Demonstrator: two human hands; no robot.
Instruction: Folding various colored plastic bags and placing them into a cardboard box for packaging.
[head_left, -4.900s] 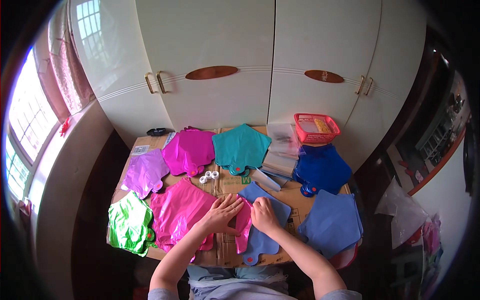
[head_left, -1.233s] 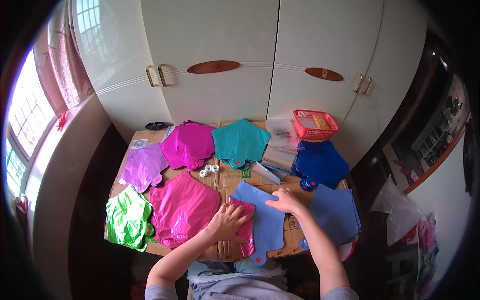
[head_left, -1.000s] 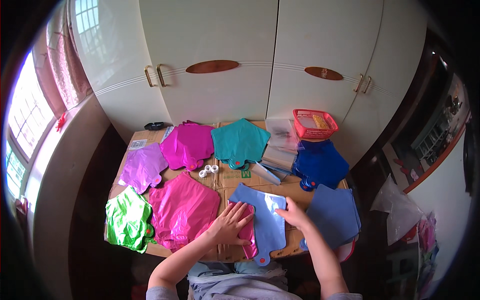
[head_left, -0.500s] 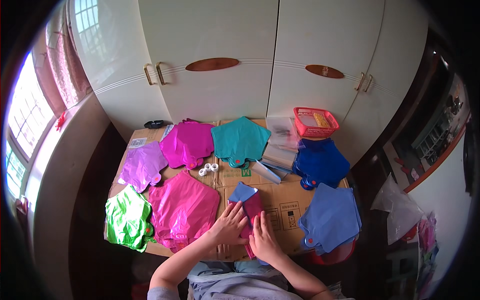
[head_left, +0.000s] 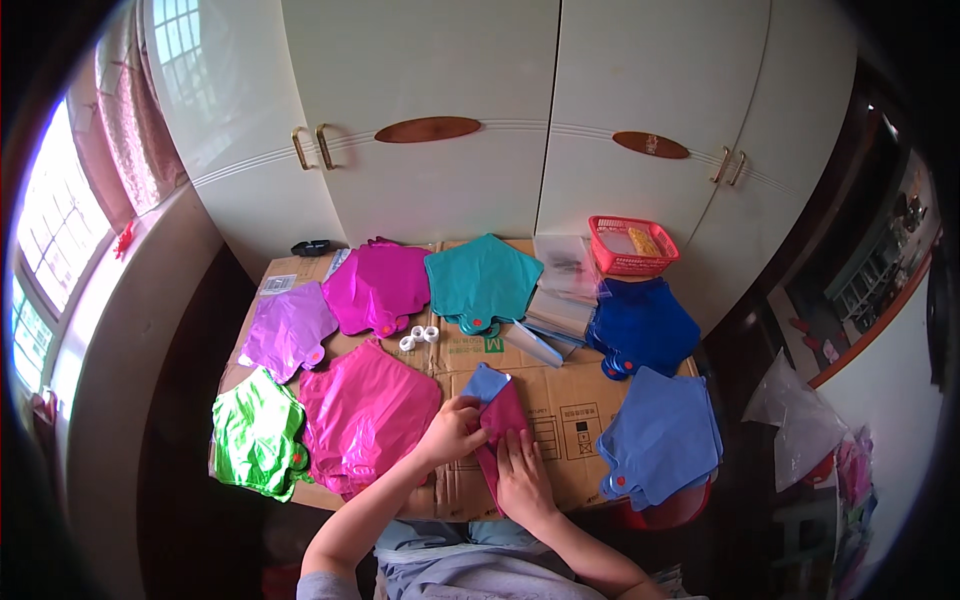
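In front of me on the cardboard lies a folded bundle of flat foil balloons, magenta with a blue end toward the far side. My left hand is closed at the bundle's left edge, its fingers curled and pinching the magenta foil. Flat on the bundle's near part rests my right hand, fingers stretched out. A stack of pink foil balloons lies just left of my left hand. To the right of my right hand is a stack of light blue foil balloons.
Around the cardboard sheet lie green, lilac, purple, teal and dark blue foil stacks. White rings, clear plastic sleeves and a red basket are farther back, before a white cabinet.
My left hand has gone from lying flat on the bundle to curled fingers at its left edge. My right hand still lies flat, with its fingers slightly lower.
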